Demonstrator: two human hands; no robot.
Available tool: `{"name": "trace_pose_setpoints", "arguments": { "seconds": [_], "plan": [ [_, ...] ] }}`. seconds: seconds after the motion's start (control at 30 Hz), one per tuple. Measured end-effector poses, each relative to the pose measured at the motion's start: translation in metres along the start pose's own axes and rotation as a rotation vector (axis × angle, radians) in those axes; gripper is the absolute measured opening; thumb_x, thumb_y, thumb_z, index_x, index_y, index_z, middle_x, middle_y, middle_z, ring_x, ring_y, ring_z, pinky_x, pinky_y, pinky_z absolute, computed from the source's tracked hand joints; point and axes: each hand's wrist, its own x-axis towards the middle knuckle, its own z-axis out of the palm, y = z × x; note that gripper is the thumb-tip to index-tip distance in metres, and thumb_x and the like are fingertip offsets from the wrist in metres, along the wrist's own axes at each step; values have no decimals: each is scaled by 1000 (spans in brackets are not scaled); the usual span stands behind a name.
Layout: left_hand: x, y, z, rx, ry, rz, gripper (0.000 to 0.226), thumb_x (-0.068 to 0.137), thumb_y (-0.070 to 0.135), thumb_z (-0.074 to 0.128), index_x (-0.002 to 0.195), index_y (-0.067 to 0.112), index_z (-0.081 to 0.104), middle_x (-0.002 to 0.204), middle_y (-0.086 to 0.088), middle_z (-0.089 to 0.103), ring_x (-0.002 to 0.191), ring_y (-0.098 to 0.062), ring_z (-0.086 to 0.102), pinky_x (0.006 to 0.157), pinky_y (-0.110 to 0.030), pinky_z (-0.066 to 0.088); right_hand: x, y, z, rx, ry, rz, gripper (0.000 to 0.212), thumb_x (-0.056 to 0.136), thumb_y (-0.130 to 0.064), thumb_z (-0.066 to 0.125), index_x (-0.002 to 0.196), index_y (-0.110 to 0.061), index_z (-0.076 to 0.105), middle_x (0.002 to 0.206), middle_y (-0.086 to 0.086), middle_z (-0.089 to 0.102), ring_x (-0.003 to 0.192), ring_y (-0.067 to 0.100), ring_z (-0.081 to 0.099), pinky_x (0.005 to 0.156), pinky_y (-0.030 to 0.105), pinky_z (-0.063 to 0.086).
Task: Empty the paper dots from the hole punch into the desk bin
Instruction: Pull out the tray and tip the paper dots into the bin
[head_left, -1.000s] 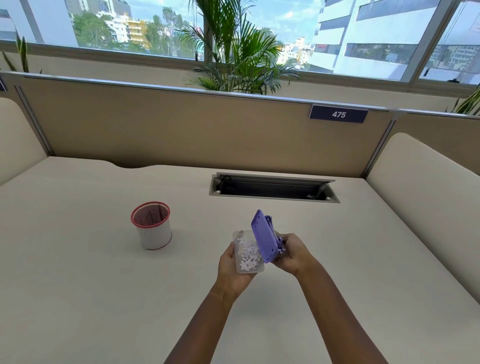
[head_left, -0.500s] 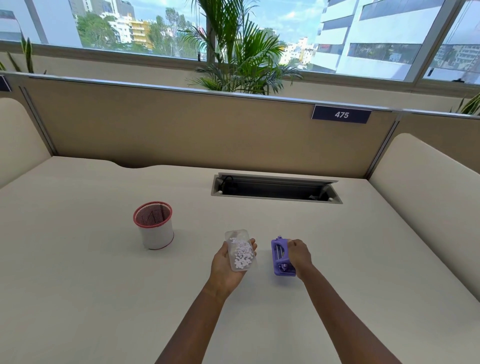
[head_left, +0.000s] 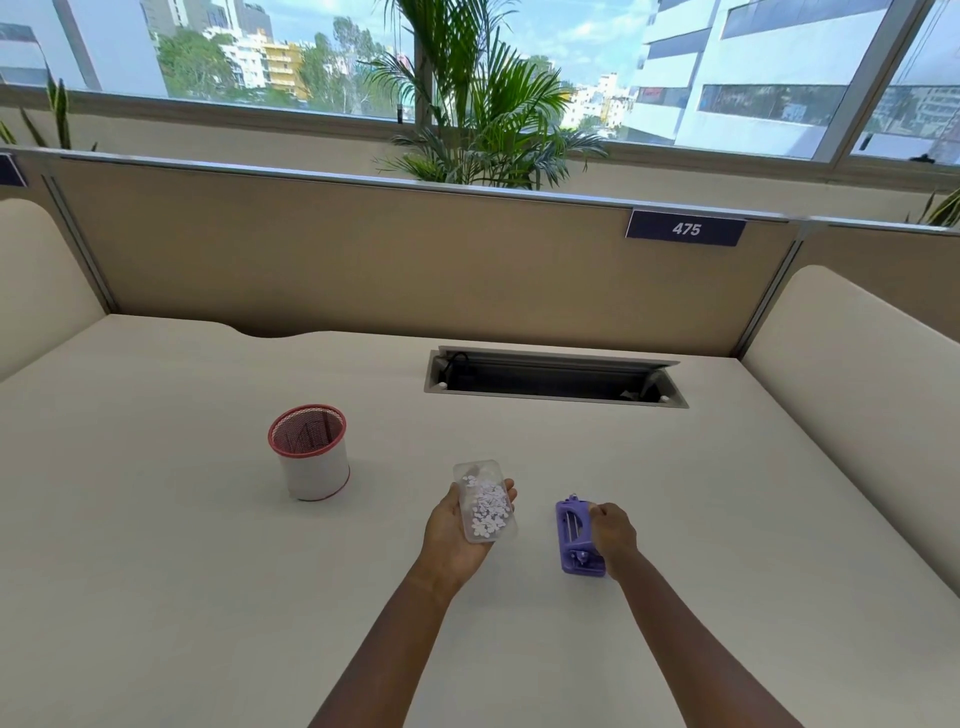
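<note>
My left hand (head_left: 452, 535) lies palm up above the desk and holds a clear plastic tray (head_left: 484, 501) with several white paper dots (head_left: 488, 506) in it. The purple hole punch (head_left: 575, 538) rests upside down on the desk to the right, its metal underside showing. My right hand (head_left: 613, 538) grips the punch along its right side. The desk bin (head_left: 310, 452), a white cup with a red mesh rim, stands upright on the desk to the left of the tray, about a hand's width away.
A cable slot (head_left: 553, 378) is cut into the desk (head_left: 156, 571) behind my hands. A beige partition (head_left: 363, 260) with a "475" label (head_left: 685, 228) closes the back; padded side panels stand left and right.
The clear tray came off the punch into my left hand. My right hand lowered the punch from mid-air down onto the desk, upside down, and still rests on it.
</note>
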Motion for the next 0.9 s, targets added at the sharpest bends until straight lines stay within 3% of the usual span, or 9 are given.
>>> {"name": "trace_pose_setpoints", "arguments": {
  "seconds": [0.1, 0.2, 0.33, 0.47, 0.57, 0.7, 0.77, 0.83, 0.9],
  "plan": [
    [1, 2, 0, 15, 4, 5, 52, 102, 31, 21, 142, 1, 33, 90, -21, 62, 86, -29, 56, 52, -27, 57, 2, -1, -1, -22, -7, -7, 23, 98, -14, 32, 95, 0, 50, 95, 16, 49, 86, 24, 44, 74, 27, 31],
    [0, 3, 0, 27, 1, 1, 52, 102, 31, 20, 143, 1, 31, 98, -21, 58, 88, -29, 55, 52, -28, 58, 2, -2, -3, -32, -21, -20, 30, 98, -14, 33, 105, 6, 55, 101, 20, 54, 86, 23, 44, 74, 26, 31],
    [-1, 4, 1, 25, -1, 4, 52, 102, 32, 19, 142, 1, 31, 98, -22, 57, 88, -29, 55, 51, -28, 57, 1, -2, -7, -75, -13, -22, 22, 98, -15, 34, 92, -1, 50, 97, 18, 52, 86, 24, 46, 76, 30, 35],
    [-2, 6, 3, 29, 2, 8, 52, 102, 31, 20, 142, 1, 32, 97, -21, 57, 87, -29, 55, 53, -27, 57, -17, -14, -10, -176, 90, -33, 40, 98, -26, 38, 129, -2, 46, 132, 25, 45, 120, 37, 45, 100, 42, 39],
    [-2, 8, 4, 65, 16, 22, 50, 101, 29, 21, 142, 0, 33, 96, -19, 57, 85, -27, 55, 66, -32, 54, -39, -33, -6, -135, 148, -228, 44, 96, -28, 45, 132, -3, 44, 134, 24, 44, 125, 38, 42, 101, 43, 39],
    [1, 9, 5, 2, 37, 54, 42, 100, 24, 24, 133, 6, 41, 95, -19, 57, 83, -27, 54, 75, -35, 47, -74, -56, 8, -13, 16, -378, 50, 89, -39, 55, 127, -6, 51, 123, 17, 58, 111, 27, 57, 91, 32, 46],
    [3, 9, 5, -28, 32, 73, 38, 100, 24, 24, 127, 6, 43, 97, -19, 57, 85, -28, 54, 77, -37, 51, -88, -64, 17, -55, -98, -399, 59, 84, -45, 59, 129, -8, 49, 125, 14, 57, 111, 23, 57, 88, 30, 46],
    [6, 9, 4, -22, 37, 96, 41, 99, 24, 22, 128, 4, 43, 100, -20, 57, 89, -31, 54, 92, -43, 43, -97, -69, 25, -134, -178, -419, 67, 80, -44, 65, 132, -8, 44, 129, 14, 52, 114, 23, 55, 88, 29, 45],
    [7, 9, 3, -18, 48, 103, 43, 99, 24, 22, 126, 0, 44, 101, -20, 57, 91, -33, 55, 92, -45, 41, -103, -71, 33, -207, -191, -437, 73, 75, -40, 70, 133, -8, 42, 130, 14, 49, 118, 25, 52, 93, 33, 45]
  ]
}}
